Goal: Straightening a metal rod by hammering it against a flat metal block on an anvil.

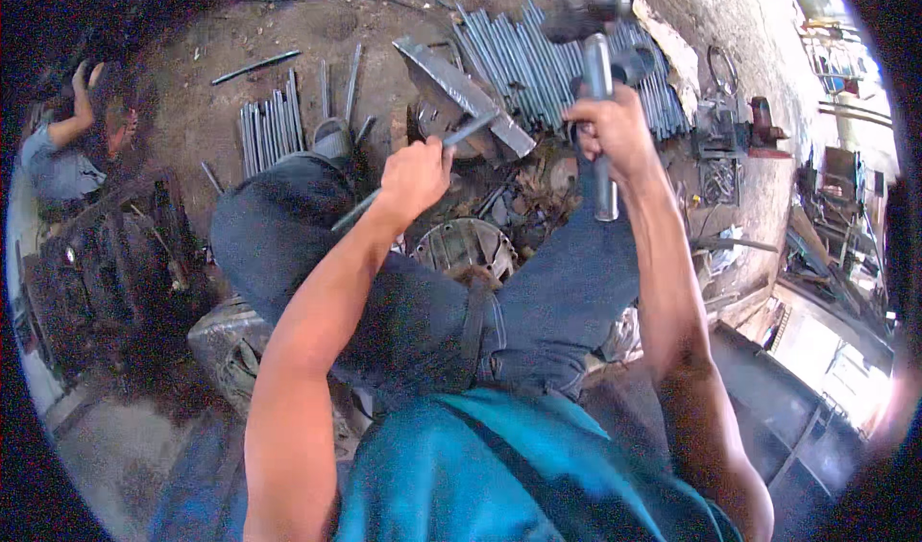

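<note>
My left hand (415, 177) is closed around a thin metal rod (471, 129). The rod slants up to the right, and its far end is over the face of a heavy steel block (471, 96); whether it touches cannot be told. In my right hand (617, 137) is a hammer (597, 67), gripped by its shiny metal handle. Its dark head (588, 12) is raised beyond the block, to the right, and slightly blurred. Beneath the hammer head lies a large row of metal rods (519, 62), partly hidden by it.
A smaller row of rods (272, 124) lies on the ground to the left, beside my foot. Between my legs sits a round metal part (466, 246). A vise-like machine (730, 129) stands at the right. Another person (62, 153) is at the far left.
</note>
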A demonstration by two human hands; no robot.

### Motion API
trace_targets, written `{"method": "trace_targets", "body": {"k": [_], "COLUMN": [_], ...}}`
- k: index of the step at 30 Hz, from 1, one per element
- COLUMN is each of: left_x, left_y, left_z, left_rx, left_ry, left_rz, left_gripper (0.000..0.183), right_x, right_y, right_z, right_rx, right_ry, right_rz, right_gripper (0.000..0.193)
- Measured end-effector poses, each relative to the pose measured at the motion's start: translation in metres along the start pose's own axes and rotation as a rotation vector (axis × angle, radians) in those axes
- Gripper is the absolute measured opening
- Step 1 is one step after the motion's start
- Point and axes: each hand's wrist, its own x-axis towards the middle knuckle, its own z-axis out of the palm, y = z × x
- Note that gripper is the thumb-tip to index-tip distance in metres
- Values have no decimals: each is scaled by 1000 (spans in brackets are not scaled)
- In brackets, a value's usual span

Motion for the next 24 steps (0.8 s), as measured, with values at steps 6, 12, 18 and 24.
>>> {"method": "trace_targets", "body": {"k": [6, 12, 18, 24], "left_x": [3, -1, 14, 3], "left_y": [5, -6, -6, -1], "left_z": [-1, -4, 3, 1], "left_rx": [-26, -7, 51, -60], "left_ry": [-54, -59, -105, -55], "left_rz": [29, 19, 46, 46], "left_gripper": [33, 32, 20, 26], "right_x": [-28, -12, 42, 8], "right_y": [-137, -48, 138, 38], "right_z": [-56, -4, 39, 10], "right_rx": [4, -358, -669, 186], "right_ry": [59, 155, 132, 72], "right_rz": [-530, -1118, 36, 113], "right_gripper": [15, 11, 15, 17]}}
